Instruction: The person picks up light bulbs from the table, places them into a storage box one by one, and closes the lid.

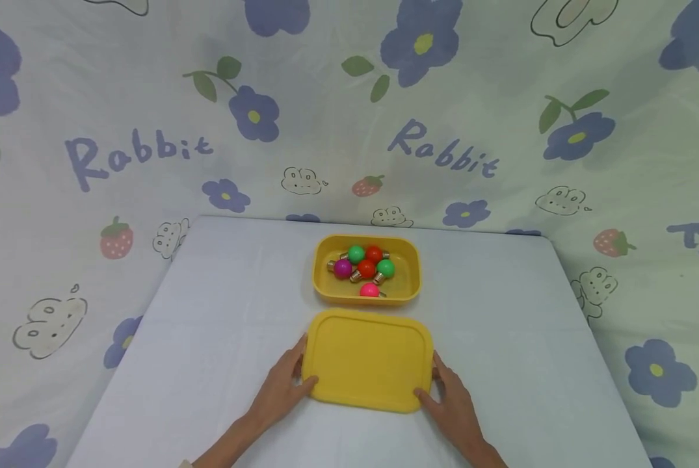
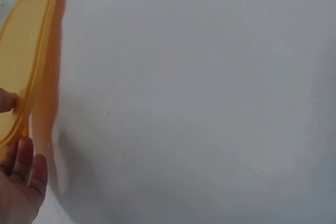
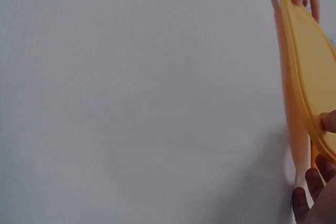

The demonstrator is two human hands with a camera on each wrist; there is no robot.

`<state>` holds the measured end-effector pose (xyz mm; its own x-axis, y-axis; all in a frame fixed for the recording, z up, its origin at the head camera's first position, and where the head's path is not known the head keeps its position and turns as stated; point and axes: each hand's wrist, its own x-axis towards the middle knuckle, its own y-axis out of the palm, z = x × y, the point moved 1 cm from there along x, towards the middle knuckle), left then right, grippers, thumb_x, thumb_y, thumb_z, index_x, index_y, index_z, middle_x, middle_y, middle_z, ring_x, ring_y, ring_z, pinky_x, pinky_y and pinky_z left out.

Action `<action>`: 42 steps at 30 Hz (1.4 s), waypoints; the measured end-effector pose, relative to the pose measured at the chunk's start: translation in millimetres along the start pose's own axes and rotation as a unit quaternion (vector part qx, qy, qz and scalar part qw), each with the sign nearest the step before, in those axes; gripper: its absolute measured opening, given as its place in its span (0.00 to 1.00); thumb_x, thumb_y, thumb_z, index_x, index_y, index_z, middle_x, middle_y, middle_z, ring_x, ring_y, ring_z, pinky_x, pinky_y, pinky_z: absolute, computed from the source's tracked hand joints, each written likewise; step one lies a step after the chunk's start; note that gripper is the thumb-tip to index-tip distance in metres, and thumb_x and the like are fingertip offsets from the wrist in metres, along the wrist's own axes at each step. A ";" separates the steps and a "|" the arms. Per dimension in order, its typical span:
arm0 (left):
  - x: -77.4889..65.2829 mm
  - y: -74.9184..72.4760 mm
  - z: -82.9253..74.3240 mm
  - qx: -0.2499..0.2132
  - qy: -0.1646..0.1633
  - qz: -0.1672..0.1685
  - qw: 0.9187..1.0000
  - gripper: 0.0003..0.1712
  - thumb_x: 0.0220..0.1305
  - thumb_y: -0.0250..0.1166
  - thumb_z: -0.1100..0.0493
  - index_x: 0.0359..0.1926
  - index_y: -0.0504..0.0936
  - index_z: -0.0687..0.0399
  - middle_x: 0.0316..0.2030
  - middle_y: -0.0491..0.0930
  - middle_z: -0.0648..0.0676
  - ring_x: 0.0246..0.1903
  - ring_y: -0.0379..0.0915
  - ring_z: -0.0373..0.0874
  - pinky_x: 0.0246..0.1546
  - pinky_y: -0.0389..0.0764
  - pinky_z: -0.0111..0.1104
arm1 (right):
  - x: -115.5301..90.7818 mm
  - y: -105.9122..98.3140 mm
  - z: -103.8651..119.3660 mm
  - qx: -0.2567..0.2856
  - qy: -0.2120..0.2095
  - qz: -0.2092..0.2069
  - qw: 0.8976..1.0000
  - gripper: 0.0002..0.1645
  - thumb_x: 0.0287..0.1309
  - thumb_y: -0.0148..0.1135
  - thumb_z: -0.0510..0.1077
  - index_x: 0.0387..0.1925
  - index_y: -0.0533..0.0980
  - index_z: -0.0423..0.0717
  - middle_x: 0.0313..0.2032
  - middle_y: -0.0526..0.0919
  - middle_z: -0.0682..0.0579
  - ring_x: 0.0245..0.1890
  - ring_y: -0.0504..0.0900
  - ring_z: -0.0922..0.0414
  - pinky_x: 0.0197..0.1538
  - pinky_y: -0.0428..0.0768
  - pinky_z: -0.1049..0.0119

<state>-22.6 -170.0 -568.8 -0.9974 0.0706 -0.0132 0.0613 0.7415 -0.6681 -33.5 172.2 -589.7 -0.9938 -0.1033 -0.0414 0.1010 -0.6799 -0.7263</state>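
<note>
Both hands hold a yellow rectangular lid with a raised rim, at the front middle of the table. My left hand grips its left end, thumb on top and fingers at the edge and below. My right hand pinches the right end in the same way. In the wrist views the lid appears raised off the white surface, with an orange tint beneath it. Just behind it stands a yellow box, open at the top. Inside lie several small bulbs: green, red, purple and pink.
A white cloth covers the table. Around its back and sides hangs a pale curtain printed with flowers, strawberries and the word Rabbit.
</note>
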 end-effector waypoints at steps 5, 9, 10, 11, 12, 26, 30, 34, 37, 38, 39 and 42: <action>5.2 -8.7 -4.0 -0.028 0.004 -0.008 1.000 0.52 0.57 0.75 0.63 0.77 0.57 0.55 0.38 0.73 0.44 0.33 0.68 0.36 0.33 0.76 0.28 | 3.8 -10.5 5.8 0.017 -0.037 -0.008 0.999 0.54 0.56 0.74 0.48 0.76 0.56 0.38 0.44 0.77 0.56 0.44 0.77 0.60 0.52 0.80 0.58; 12.5 -20.9 -12.9 -0.032 0.010 -0.010 0.999 0.50 0.57 0.76 0.63 0.77 0.59 0.55 0.35 0.73 0.45 0.30 0.68 0.36 0.31 0.76 0.27 | 10.7 -23.2 11.2 0.029 -0.064 -0.011 0.997 0.53 0.57 0.74 0.49 0.76 0.56 0.39 0.42 0.78 0.58 0.39 0.78 0.63 0.47 0.81 0.61; 14.7 -24.6 -15.7 -0.033 0.011 -0.007 0.999 0.50 0.57 0.75 0.62 0.76 0.60 0.55 0.34 0.73 0.45 0.29 0.68 0.36 0.30 0.76 0.27 | 13.0 -26.8 13.0 0.033 -0.069 -0.011 0.997 0.53 0.57 0.74 0.49 0.76 0.56 0.40 0.41 0.79 0.59 0.38 0.79 0.64 0.46 0.81 0.62; 17.0 -28.3 -18.8 -0.033 0.010 -0.005 0.999 0.49 0.58 0.75 0.62 0.76 0.60 0.55 0.32 0.72 0.45 0.28 0.68 0.36 0.29 0.75 0.27 | 15.5 -30.3 14.7 0.035 -0.073 -0.010 0.997 0.53 0.57 0.74 0.49 0.76 0.55 0.40 0.40 0.79 0.60 0.37 0.79 0.64 0.45 0.80 0.63; 19.4 -31.9 -21.4 -0.035 0.013 -0.005 0.999 0.48 0.58 0.75 0.61 0.76 0.60 0.55 0.31 0.72 0.45 0.27 0.68 0.36 0.28 0.75 0.27 | 18.4 -33.5 16.1 0.039 -0.079 -0.009 0.996 0.53 0.57 0.74 0.48 0.76 0.55 0.40 0.38 0.79 0.61 0.36 0.79 0.65 0.43 0.80 0.64; 65.5 -69.6 -43.4 -0.026 0.070 0.022 0.997 0.44 0.69 0.66 0.57 0.78 0.53 0.56 0.23 0.72 0.45 0.19 0.69 0.38 0.21 0.73 0.29 | 71.4 -78.0 44.0 0.008 -0.172 -0.005 0.985 0.51 0.58 0.73 0.43 0.75 0.55 0.35 0.29 0.75 0.62 0.31 0.74 0.61 0.27 0.71 0.71; 81.4 -74.9 -44.8 -0.022 0.080 0.019 0.996 0.44 0.69 0.65 0.56 0.78 0.52 0.57 0.23 0.72 0.46 0.19 0.70 0.39 0.21 0.73 0.30 | 89.1 -83.5 50.0 -0.017 -0.164 0.006 0.986 0.52 0.60 0.72 0.46 0.76 0.54 0.36 0.28 0.75 0.60 0.29 0.72 0.60 0.27 0.71 0.70; 97.9 -79.7 -46.6 -0.022 0.078 0.017 0.997 0.44 0.70 0.64 0.57 0.78 0.52 0.58 0.24 0.73 0.47 0.19 0.70 0.40 0.21 0.72 0.30 | 107.2 -88.1 53.9 -0.030 -0.170 0.010 0.985 0.51 0.61 0.71 0.47 0.76 0.54 0.35 0.27 0.74 0.59 0.26 0.70 0.59 0.27 0.71 0.69; 110.1 -83.1 -47.8 -0.021 0.071 0.019 0.997 0.44 0.70 0.64 0.56 0.78 0.51 0.58 0.24 0.73 0.49 0.20 0.70 0.42 0.21 0.71 0.31 | 121.1 -91.2 55.5 -0.033 -0.178 0.017 0.983 0.51 0.61 0.70 0.47 0.76 0.53 0.35 0.26 0.74 0.57 0.26 0.71 0.58 0.28 0.72 0.68; 114.1 -83.9 -47.7 -0.021 0.068 0.020 0.997 0.44 0.70 0.64 0.56 0.78 0.51 0.59 0.25 0.73 0.49 0.20 0.70 0.42 0.22 0.71 0.31 | 126.0 -92.0 55.7 -0.035 -0.179 0.022 0.983 0.51 0.62 0.70 0.47 0.76 0.52 0.35 0.27 0.75 0.58 0.27 0.71 0.58 0.29 0.73 0.68; 118.0 -84.8 -47.8 -0.022 0.064 0.023 0.997 0.44 0.70 0.63 0.56 0.78 0.51 0.59 0.25 0.73 0.50 0.20 0.70 0.42 0.22 0.71 0.31 | 130.7 -92.9 55.6 -0.035 -0.177 0.028 0.983 0.52 0.62 0.69 0.48 0.76 0.52 0.35 0.27 0.75 0.58 0.27 0.72 0.58 0.29 0.73 0.67; 130.1 -86.9 -46.9 -0.029 0.052 0.036 0.998 0.45 0.70 0.63 0.55 0.78 0.50 0.59 0.25 0.74 0.51 0.21 0.71 0.43 0.22 0.71 0.32 | 144.6 -95.8 55.9 -0.025 -0.169 0.049 0.984 0.52 0.63 0.68 0.48 0.77 0.50 0.36 0.28 0.77 0.56 0.29 0.73 0.57 0.31 0.74 0.65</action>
<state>-156.0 -194.0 -477.6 -0.9813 0.1913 0.0207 0.1367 0.7690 -0.6244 -184.2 181.8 -487.8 -0.9059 -0.4088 0.1108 0.1855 -0.6181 -0.7639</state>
